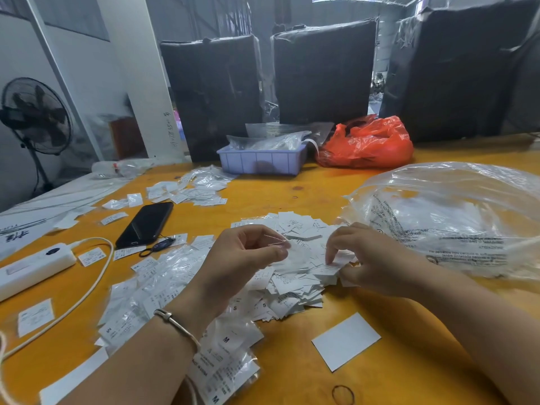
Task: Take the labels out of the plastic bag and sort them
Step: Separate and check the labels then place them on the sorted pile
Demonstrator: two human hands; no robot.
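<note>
Orange-yellow table (292, 197), glossy, with dark knots in the grain. Near centre: a heap of loose white labels (292, 285), some printed S. The left hand (242, 258), a thin bracelet (175, 321) on its wrist, hovers above the heap with thumb and forefinger pinching a small clear plastic bag (280, 244). The right hand (365, 258) has its fingertips curled down on a few labels at the heap's right edge; whether it actually grips them I cannot tell. Left of the heap: many small bagged label packs (152, 287), some marked M. A white card (346, 340) lies near right. A large crumpled clear bag (453, 217) sits at right. Left side: black phone (146, 225), white power strip (32, 268) with cord. Far side: lilac tray (260, 162) holding clear bags, red plastic bag (368, 144) just right of it. Behind the table stand three tall black wrapped bundles (324, 71). Far left: a standing fan (36, 115) beside a white pillar (137, 77).
</note>
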